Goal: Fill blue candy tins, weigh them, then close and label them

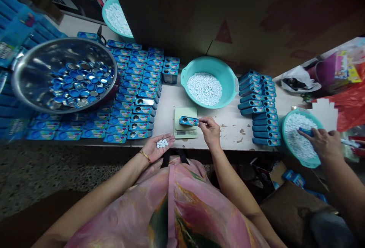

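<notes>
Closest to us is the flowered pink garment [171,202] we wear, our forearms reaching out on either side of it. Our left hand [152,148], with a gold bracelet [146,156] at the wrist, is palm up at the near edge of the desk [228,135], fingers extended, a small heap of white pellets [162,143] lying on it. Our right hand [211,129], apart from the left, pinches one end of a blue tin [188,121] between thumb and fingers. That tin is over the pale scale [185,112], though we cannot tell whether it touches the plate. Off to our right, a co-worker's hand [327,143] holds a small blue object [306,131] over a pellet-filled turquoise basin [312,162].

Beyond the scale we have a turquoise bowl [228,80], more pellets gathered in its bottom. To its right, tins on edge [265,128] stand in two columns; to its left, rows of tins [116,129] cover the desk, near a steel bowl [34,71] of blue and silver discs [82,82]. Farther back rises a large brown panel [182,12], and past its left edge we see another turquoise container [110,3] of pellets beside a printed box [76,0]
</notes>
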The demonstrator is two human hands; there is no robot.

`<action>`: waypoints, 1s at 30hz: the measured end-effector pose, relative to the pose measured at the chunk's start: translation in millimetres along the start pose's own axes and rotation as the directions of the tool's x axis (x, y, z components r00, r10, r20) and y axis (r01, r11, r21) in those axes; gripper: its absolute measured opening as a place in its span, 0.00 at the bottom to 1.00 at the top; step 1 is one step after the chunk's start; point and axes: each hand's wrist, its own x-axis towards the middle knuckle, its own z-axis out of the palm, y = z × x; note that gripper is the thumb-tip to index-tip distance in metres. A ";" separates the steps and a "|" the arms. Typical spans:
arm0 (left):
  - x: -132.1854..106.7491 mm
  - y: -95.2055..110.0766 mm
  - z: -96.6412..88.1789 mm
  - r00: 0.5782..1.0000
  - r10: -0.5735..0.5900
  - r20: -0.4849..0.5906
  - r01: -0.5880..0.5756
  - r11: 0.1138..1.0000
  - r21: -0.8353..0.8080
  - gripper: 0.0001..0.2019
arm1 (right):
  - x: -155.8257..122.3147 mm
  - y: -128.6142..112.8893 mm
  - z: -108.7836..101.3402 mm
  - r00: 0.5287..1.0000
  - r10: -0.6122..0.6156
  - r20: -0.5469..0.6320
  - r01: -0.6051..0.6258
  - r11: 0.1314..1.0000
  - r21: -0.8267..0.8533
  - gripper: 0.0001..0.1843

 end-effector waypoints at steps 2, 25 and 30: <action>0.8 -0.4 -0.6 1.000 -0.001 -0.005 0.001 1.000 0.000 0.12 | 0.4 -2.4 6.6 1.000 0.001 0.027 -0.001 1.000 -0.009 0.07; -1.0 -20.4 -4.0 0.964 -0.225 0.143 0.218 0.974 0.067 0.09 | -70.3 0.2 58.1 0.549 -0.087 0.831 0.652 0.667 -0.361 0.14; 3.2 -23.4 -3.3 0.960 -0.265 0.092 0.255 0.961 0.107 0.08 | -75.7 5.0 55.0 0.585 -0.048 0.809 0.612 0.681 -0.402 0.11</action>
